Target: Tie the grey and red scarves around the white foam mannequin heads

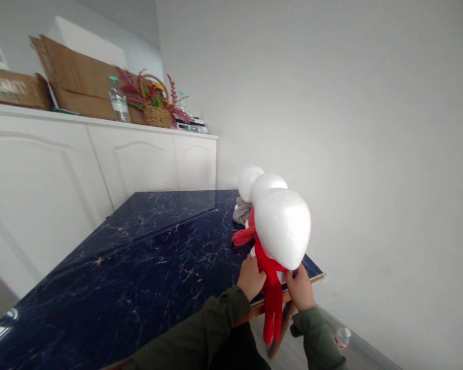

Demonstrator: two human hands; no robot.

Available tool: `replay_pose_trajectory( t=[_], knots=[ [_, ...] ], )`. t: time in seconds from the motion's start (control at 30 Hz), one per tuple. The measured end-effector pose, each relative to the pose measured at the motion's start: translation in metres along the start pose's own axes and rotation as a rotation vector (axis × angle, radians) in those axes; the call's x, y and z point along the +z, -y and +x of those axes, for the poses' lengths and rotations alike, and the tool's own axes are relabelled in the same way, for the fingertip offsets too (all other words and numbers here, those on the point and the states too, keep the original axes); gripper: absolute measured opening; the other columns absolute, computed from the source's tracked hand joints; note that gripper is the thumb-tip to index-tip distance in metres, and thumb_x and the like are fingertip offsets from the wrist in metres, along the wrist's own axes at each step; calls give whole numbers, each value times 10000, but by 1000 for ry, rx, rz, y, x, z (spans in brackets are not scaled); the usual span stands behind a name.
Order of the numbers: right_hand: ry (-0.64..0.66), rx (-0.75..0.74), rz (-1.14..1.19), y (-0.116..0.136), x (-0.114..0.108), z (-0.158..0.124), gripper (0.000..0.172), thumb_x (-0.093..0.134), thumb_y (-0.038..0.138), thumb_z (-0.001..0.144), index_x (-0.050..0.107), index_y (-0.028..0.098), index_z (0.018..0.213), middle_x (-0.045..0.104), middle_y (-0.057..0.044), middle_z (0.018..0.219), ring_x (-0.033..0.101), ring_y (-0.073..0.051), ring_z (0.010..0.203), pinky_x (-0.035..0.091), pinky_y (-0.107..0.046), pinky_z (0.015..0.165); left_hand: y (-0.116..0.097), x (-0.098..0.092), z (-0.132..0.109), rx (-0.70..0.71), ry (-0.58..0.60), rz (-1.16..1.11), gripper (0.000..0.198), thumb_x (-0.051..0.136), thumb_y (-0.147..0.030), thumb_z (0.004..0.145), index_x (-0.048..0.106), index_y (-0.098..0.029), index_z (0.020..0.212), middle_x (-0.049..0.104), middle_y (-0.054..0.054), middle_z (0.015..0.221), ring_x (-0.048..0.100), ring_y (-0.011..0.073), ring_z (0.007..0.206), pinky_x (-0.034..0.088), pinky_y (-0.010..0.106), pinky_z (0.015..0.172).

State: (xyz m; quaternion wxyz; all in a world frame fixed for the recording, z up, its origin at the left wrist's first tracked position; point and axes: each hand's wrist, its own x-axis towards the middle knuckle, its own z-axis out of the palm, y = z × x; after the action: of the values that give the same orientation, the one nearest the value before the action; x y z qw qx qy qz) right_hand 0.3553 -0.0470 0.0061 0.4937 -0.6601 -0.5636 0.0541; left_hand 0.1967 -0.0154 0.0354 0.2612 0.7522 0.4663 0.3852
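Three white foam heads stand in a row along the right side of the dark blue table. A red scarf (pixel 272 272) is wrapped around the neck of the nearest head (pixel 283 226), its ends hanging over the table edge. My left hand (pixel 251 277) is closed on the scarf at the left of that neck. At the right of the neck, my right hand (pixel 301 289) pinches the scarf, partly under the head. Behind it, the middle head (pixel 268 184) has red cloth (pixel 244 235) at its neck, and the farthest head (pixel 249 181) has a grey scarf (pixel 242 211).
The marbled table (pixel 150 257) extends to the left. Beyond it, a white cabinet (pixel 146 159) carries cardboard boxes (pixel 81 77), a plastic bottle (pixel 119 100) and a flower basket (pixel 157 116). A wall runs along the right; another bottle (pixel 342 336) lies on the floor.
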Motion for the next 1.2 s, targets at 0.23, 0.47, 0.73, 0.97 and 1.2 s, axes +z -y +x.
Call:
replay_pose_trajectory(
  t=[0.23, 0.47, 0.73, 0.97, 1.2],
  knots=[
    [-36, -239, -89, 21, 24, -40, 251, 569, 399, 714, 577, 159, 788, 561, -98, 849, 496, -232, 829, 395, -373, 766, 25, 7, -9, -83, -140, 52, 230, 495, -179, 685, 561, -117, 896, 509, 144, 1122, 425, 258, 1112, 297, 372, 960],
    [-63, 97, 83, 11, 9, -14, 233, 432, 347, 756, 554, 160, 690, 567, -38, 629, 495, -168, 598, 386, -285, 589, 17, -18, 1, -411, -125, -845, 129, 517, -194, 670, 490, -167, 793, 600, 29, 723, 581, 156, 681, 461, 304, 695],
    [-30, 327, 515, -10, 1, 1, 236, 323, 382, 735, 463, 198, 686, 572, -14, 603, 546, -158, 547, 436, -271, 518, 25, -31, 16, -451, 208, -853, 159, 437, -263, 732, 530, -142, 774, 641, 60, 731, 619, 199, 725, 477, 369, 727],
    [-71, 288, 241, -26, -10, 30, 231, 380, 353, 691, 526, 175, 672, 556, -18, 542, 517, -173, 553, 392, -272, 518, 56, -94, 53, 91, 187, 70, 388, 693, -337, 554, 585, -148, 876, 608, 48, 826, 561, 222, 821, 403, 336, 814],
    [-3, 180, 116, -22, -5, 27, 218, 464, 324, 651, 584, 161, 732, 637, -114, 803, 567, -261, 841, 412, -342, 708, 65, -65, 27, 309, 264, 280, 359, 552, -193, 677, 539, -132, 1031, 575, 93, 1054, 519, 202, 1003, 366, 310, 916]
  ],
)
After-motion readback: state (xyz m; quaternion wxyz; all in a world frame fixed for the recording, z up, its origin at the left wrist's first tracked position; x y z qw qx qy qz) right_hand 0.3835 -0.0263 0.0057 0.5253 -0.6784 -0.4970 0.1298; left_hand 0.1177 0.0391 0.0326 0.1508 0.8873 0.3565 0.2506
